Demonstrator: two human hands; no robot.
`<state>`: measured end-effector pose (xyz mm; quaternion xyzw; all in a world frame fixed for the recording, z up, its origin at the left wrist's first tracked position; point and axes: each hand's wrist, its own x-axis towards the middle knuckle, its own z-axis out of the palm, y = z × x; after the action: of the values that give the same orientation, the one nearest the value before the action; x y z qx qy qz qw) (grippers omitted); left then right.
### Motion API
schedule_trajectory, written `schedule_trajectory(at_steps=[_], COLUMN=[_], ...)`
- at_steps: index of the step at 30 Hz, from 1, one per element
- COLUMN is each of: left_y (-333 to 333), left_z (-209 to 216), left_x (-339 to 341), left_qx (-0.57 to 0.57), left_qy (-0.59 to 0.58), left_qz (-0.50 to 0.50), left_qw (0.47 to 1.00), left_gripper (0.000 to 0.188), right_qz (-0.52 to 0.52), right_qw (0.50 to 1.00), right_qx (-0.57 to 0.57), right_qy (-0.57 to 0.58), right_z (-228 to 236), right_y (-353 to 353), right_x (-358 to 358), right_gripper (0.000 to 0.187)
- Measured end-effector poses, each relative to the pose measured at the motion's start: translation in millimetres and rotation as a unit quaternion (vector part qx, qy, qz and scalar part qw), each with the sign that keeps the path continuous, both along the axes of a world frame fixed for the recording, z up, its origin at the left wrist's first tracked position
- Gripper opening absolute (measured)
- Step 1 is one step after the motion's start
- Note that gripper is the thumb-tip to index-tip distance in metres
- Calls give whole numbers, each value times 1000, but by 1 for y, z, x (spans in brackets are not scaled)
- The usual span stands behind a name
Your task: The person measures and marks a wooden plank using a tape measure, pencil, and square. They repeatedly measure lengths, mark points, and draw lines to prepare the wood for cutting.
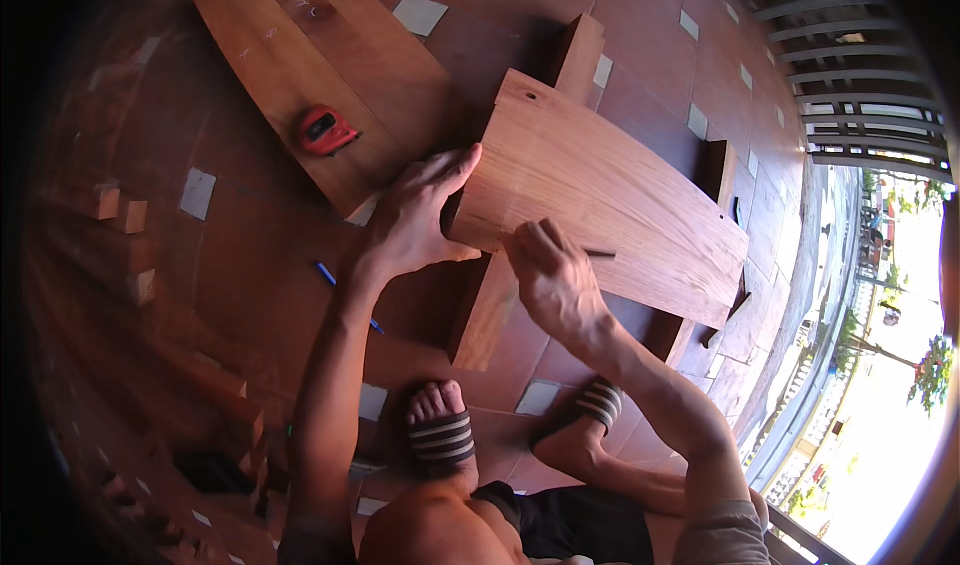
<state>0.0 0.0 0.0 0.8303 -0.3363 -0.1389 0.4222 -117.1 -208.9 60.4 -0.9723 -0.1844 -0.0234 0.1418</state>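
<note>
A reddish-brown wooden board (600,200) with small dark holes lies across wooden blocks in front of me. My left hand (415,210) grips its left end, thumb and fingers spread around the near corner. Close to that corner, my right hand (550,270) is closed in a pinch over the board's near edge. A thin dark stick (600,255) pokes out from the right side of this hand; whether it is a pencil or a tool I cannot make out. The fingertips of my right hand are partly hidden.
Another wooden board (290,55) with chalk-like marks carries a red tape measure (327,131) at the far left. Supporting wooden blocks (490,310) stand on the tiled floor (250,275). A blue pen (328,273) lies by my left forearm. Stacked timber (140,345) lines the left; a metal railing (850,75) stands far right.
</note>
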Motion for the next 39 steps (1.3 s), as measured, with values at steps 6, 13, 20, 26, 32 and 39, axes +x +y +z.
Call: schedule_trajectory(at_steps=[6, 13, 20, 26, 32, 39], left_y=[-1, 0, 1, 4, 2, 10], left_z=[-1, -1, -2, 0, 6, 18], left_x=[7, 4, 2, 1, 1, -8], left_qx=[-16, 1, -12, 5, 14, 16], left_qy=[-8, -18, 17, 3, 1, 1], left_qz=[5, 4, -6, -7, -14, 22], left_qw=[1000, 1000, 1000, 1000, 1000, 1000], left_gripper=[126, 126, 131, 131, 131, 125], right_qz=[13, 53, -1, 41, 32, -33], right_qw=[1000, 998, 999, 998, 998, 991], right_qx=[-9, -7, 9, 19, -4, 127], right_qy=[-25, -20, -52, -37, -59, -9], right_z=[4, 4, -4, -2, -3, 34], right_y=[2, 1, -18, -16, -29, 0], right_x=[14, 10, 42, 23, 47, 44], right_gripper=[18, 26, 23, 30, 21, 18])
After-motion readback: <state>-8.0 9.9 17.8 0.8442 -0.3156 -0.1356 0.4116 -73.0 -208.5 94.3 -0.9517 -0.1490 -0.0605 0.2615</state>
